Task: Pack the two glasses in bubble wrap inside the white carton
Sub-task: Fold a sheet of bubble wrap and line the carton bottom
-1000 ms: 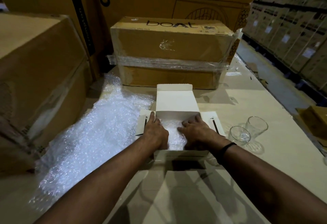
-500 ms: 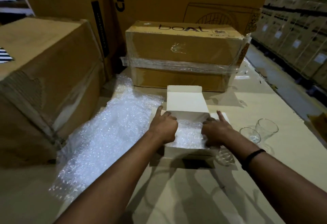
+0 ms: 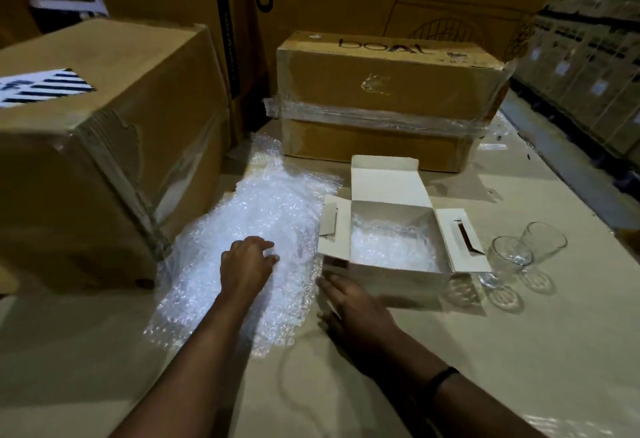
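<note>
White carton point(image 3: 398, 281) stands open on the worktop point(image 3: 519, 351), its flaps spread and a piece of bubble wrap point(image 3: 391, 247) lining its floor. Two glasses point(image 3: 510, 257) point(image 3: 543, 242) stand together just right of it, outside. A large sheet of wrap point(image 3: 270, 209) lies to the left. The left hand point(image 3: 246, 264) rests on that sheet, fingers loosely bent and holding nothing. The right hand point(image 3: 356, 309) lies flat with fingers straight, near the carton's near left corner. Brown boxes point(image 3: 388, 91) stand behind.
</note>
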